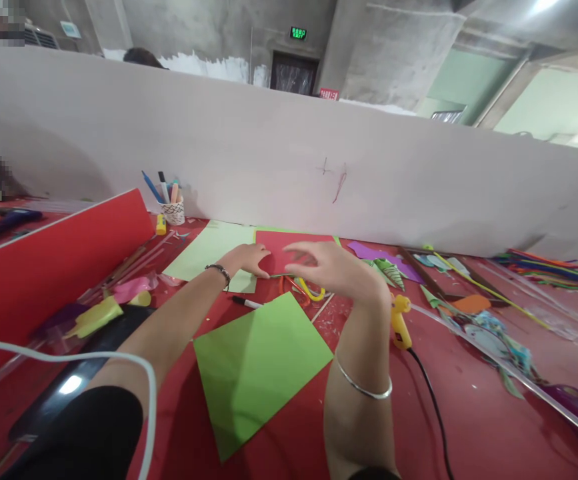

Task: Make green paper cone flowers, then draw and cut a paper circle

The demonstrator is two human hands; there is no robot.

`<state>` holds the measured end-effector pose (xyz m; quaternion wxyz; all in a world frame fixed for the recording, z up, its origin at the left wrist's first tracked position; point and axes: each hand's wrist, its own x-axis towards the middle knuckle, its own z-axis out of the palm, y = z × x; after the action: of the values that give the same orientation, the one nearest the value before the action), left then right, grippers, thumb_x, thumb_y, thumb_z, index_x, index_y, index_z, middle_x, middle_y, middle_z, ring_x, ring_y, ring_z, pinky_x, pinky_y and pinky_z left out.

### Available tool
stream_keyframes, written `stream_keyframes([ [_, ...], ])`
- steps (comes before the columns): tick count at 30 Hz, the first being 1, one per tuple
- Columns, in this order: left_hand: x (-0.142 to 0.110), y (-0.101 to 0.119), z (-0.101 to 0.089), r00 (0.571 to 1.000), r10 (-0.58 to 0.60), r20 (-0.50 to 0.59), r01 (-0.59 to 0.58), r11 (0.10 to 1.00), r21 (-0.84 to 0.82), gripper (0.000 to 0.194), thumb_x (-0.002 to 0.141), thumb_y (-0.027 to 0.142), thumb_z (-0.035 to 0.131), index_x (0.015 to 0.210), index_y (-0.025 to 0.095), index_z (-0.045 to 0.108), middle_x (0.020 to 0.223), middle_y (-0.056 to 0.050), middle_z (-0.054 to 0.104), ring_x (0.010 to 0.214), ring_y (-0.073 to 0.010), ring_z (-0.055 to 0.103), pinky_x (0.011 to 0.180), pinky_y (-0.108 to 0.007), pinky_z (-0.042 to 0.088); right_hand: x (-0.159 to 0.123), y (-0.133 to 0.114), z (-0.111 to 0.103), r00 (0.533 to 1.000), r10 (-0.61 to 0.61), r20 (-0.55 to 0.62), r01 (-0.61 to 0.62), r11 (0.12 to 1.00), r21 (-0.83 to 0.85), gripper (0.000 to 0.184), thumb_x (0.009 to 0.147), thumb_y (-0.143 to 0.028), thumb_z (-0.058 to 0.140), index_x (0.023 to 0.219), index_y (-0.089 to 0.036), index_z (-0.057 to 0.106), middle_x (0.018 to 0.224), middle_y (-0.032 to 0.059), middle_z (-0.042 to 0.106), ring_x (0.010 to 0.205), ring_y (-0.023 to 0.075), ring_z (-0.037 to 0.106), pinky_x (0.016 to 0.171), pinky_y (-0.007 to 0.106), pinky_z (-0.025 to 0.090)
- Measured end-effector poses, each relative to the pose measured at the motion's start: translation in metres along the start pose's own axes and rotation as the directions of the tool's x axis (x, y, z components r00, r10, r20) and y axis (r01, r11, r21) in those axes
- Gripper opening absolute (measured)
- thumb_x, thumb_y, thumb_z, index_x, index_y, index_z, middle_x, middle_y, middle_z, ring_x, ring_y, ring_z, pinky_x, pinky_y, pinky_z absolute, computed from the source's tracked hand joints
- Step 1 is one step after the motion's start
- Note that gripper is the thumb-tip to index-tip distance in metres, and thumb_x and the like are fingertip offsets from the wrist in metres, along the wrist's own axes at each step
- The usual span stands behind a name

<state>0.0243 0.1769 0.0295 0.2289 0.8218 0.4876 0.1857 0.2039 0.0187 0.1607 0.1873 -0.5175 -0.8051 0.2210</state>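
Red paper (281, 247) near the white partition (249, 167) could crease if the left hand (246, 257) and right hand (336, 267) — fingers spread, contact unclear — catch its edges unevenly.

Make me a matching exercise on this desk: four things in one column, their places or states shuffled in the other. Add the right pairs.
Things:
1. small red sheet
2. bright green sheet
3. yellow glue gun
4. cup

Places or states:
A. joined to a black cord
B. lying between the left forearm and right forearm
C. holding pens, near the white partition
D. closest to the fingers of the left hand and right hand

Right pairs: 1-D, 2-B, 3-A, 4-C
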Motion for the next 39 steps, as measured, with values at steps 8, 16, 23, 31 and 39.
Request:
stream_keyframes([
  [8, 0.011, -0.002, 0.001, 0.954, 0.083, 0.287, -0.164, 0.948, 0.273, 0.076, 0.049, 0.054, 0.066, 0.114, 0.017, 0.053, 0.121, -0.015, 0.049, 0.108, -0.0316, 0.045, 0.090, -0.034, 0.032, 0.041, 0.052, 0.023, 0.948, 0.319, -0.001, -0.311, 0.922, -0.232, 0.038, 0.073, -0.033, 0.049, 0.109, -0.020, 0.056, 0.109, 0.0063, 0.059, 0.084, 0.0174, 0.058, 0.061, 0.024, 0.041],
  [16, 0.007, -0.017, 0.000, 0.952, 0.143, 0.271, -0.216, 0.940, 0.263, 0.068, 0.059, 0.040, 0.061, 0.122, 0.018, 0.046, 0.127, -0.012, 0.045, 0.111, -0.0268, 0.043, 0.091, -0.030, 0.032, 0.076, 0.082, 0.072, 0.950, 0.312, -0.010, -0.298, 0.895, -0.331, 0.045, 0.075, -0.019, 0.049, 0.120, -0.020, 0.045, 0.121, 0.0106, 0.048, 0.107, 0.0197, 0.047, 0.079, 0.027, 0.039],
  [23, 0.010, -0.005, -0.018, 0.969, 0.234, 0.074, -0.245, 0.902, 0.355, 0.033, 0.081, 0.037, 0.038, 0.096, 0.021, 0.063, 0.103, -0.008, 0.059, 0.099, -0.0221, 0.050, 0.086, -0.030, 0.034, 0.085, 0.087, 0.086, 0.929, 0.311, -0.200, -0.363, 0.865, -0.347, 0.037, 0.081, -0.019, 0.042, 0.118, -0.015, 0.042, 0.119, 0.0164, 0.042, 0.110, 0.0247, 0.039, 0.081, 0.033, 0.039],
  [31, 0.012, -0.005, -0.011, 0.968, -0.016, -0.249, 0.045, 0.993, 0.110, 0.046, 0.072, 0.039, 0.055, 0.110, 0.014, 0.052, 0.106, -0.014, 0.054, 0.096, -0.0245, 0.052, 0.080, -0.031, 0.039, 0.108, 0.097, 0.095, 0.953, 0.204, -0.223, -0.267, 0.916, -0.301, 0.028, 0.084, -0.034, 0.039, 0.100, -0.018, 0.058, 0.105, 0.0107, 0.051, 0.100, 0.0203, 0.046, 0.079, 0.029, 0.037],
  [39, -0.006, -0.034, 0.038, 0.868, -0.421, -0.262, 0.070, 0.627, -0.776, 0.045, 0.069, 0.037, 0.060, 0.107, 0.015, 0.050, 0.116, -0.012, 0.054, 0.110, -0.0221, 0.047, 0.085, -0.027, 0.038, 0.120, 0.119, 0.106, 0.978, 0.206, -0.046, -0.210, 0.970, -0.125, 0.056, 0.079, -0.060, 0.031, 0.110, -0.020, 0.056, 0.114, 0.0104, 0.054, 0.107, 0.0226, 0.044, 0.089, 0.031, 0.031],
])
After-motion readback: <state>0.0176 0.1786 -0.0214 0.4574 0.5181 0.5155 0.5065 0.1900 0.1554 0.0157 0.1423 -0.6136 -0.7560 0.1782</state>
